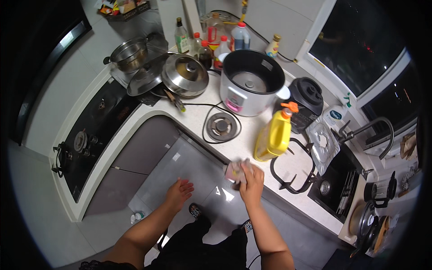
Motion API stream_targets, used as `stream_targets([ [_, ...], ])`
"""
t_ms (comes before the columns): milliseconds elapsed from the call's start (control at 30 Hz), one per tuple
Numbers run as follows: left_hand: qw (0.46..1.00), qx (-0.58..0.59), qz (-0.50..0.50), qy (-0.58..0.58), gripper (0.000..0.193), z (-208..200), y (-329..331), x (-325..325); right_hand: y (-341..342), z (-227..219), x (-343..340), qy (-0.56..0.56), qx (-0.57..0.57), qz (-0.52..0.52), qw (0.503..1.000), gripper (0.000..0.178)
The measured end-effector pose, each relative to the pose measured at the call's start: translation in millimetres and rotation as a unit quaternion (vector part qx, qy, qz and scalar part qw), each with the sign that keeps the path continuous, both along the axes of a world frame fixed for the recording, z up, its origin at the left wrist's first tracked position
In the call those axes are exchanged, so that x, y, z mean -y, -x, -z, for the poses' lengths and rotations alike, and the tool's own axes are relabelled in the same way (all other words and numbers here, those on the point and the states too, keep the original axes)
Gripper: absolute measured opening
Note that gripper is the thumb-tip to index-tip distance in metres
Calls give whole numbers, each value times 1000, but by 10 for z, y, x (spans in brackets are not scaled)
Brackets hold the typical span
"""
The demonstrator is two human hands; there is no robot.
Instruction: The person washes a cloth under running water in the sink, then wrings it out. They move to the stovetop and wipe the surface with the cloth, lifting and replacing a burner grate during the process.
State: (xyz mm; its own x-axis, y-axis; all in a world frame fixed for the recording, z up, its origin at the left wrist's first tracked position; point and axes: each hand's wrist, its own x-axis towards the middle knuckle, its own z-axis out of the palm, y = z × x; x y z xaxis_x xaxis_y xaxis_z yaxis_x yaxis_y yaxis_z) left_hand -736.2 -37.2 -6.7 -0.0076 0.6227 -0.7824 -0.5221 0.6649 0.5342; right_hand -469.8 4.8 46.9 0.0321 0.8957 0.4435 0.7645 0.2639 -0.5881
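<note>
A crumpled greyish-pink rag [236,172] is gripped in my right hand [253,181], just off the counter's front edge. Bare of anything, my left hand [179,192] hangs over the floor with its fingers stretched out. Close to my right hand stands a yellow jug with an orange pump top [275,137]. A black pan support ring [273,167] lies on the white counter [198,118] beside the jug. Farther back sits a round burner part [221,127], with a black cord looped around it. Behind that is a lidless rice cooker [234,96] with a dark inside.
Lidded pans [185,74] and a steel pot [129,56] crowd the back left, near several sauce bottles [182,36]. At the left is a black gas hob [87,139]. A black appliance [307,96], a silvery bag [323,146] and a sink [335,186] with a curved tap [390,130] line the right.
</note>
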Motion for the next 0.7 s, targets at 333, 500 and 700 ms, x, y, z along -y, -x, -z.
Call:
stream_targets([
  [333, 998, 53, -32, -21, 46, 4, 977, -222, 1295, 419, -469, 100, -8, -74, 992, 44],
  [500, 993, 53, -91, -43, 48, -44, 1347, -380, 2052, 305, -1512, -1, 26, -75, 997, 54],
  [700, 988, 65, -87, -114, 51, -169, 1804, -895, 2577, 801, -1976, -10, 132, -46, 990, 38],
])
